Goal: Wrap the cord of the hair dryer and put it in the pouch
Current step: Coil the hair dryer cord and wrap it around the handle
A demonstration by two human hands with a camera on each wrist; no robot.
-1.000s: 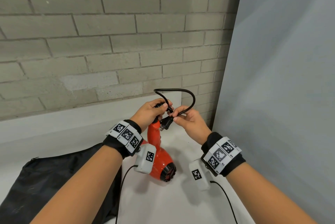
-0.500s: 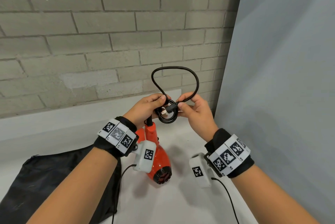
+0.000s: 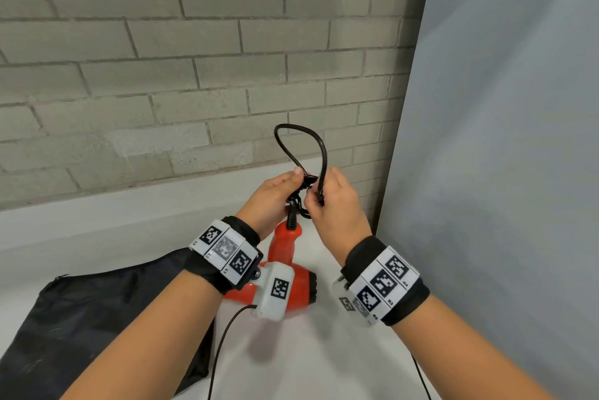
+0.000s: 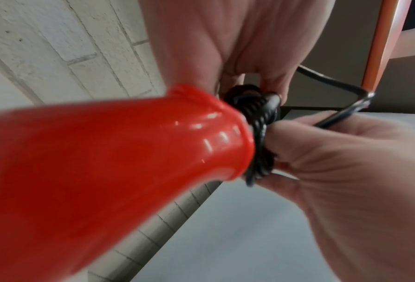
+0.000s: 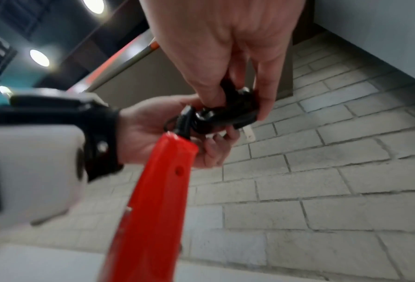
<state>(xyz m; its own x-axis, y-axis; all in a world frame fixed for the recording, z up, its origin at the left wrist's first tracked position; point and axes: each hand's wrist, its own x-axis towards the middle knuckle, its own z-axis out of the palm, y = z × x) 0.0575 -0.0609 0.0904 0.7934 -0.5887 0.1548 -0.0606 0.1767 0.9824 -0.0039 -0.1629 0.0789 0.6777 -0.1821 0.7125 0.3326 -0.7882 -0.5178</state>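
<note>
A red hair dryer point(image 3: 285, 273) hangs handle-up above the white table, its handle point(image 4: 105, 162) filling the left wrist view. My left hand point(image 3: 275, 198) grips the coiled black cord point(image 3: 299, 205) at the handle's end. My right hand point(image 3: 334, 202) pinches the cord just beside it, and a free loop point(image 3: 301, 147) stands up above both hands. In the right wrist view the coil point(image 5: 225, 114) sits between both hands' fingers, with a plug prong point(image 5: 248, 134) sticking out. The black pouch point(image 3: 81, 318) lies flat at lower left.
A grey brick wall point(image 3: 194, 75) stands close behind the white table point(image 3: 291, 360). A grey panel point(image 3: 502, 173) closes off the right side. Thin black wrist-camera cables point(image 3: 223, 344) hang under both forearms.
The free loop has narrowed and grown taller. My right hand has rolled over the coil, its back now toward me, while the dryer swung so its barrel points right.
</note>
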